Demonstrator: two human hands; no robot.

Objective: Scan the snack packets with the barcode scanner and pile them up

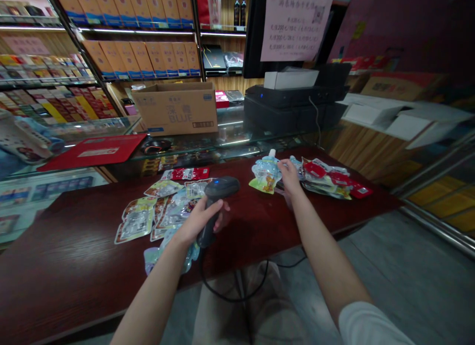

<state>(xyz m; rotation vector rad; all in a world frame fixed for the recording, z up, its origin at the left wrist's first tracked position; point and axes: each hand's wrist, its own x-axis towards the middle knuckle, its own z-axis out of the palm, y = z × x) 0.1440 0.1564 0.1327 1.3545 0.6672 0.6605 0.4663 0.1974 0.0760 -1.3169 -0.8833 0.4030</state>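
My left hand (202, 217) is wrapped round the grip of a dark barcode scanner (219, 192), whose head points right above the dark red table (74, 256); its cable hangs off the front edge. My right hand (289, 175) reaches to a spouted drink pouch (264, 173) standing on the table and grips its right edge. Right of that hand lies a pile of red and clear snack packets (330, 179). Under and left of the scanner, several flat pouches (156, 214) are spread out.
Behind the table runs a glass counter (237, 142) with a cardboard box (177, 107), a red mat (94, 151) and a black printer (293, 105). Shelves of boxed goods (122, 18) fill the back wall. Grey floor lies to the right.
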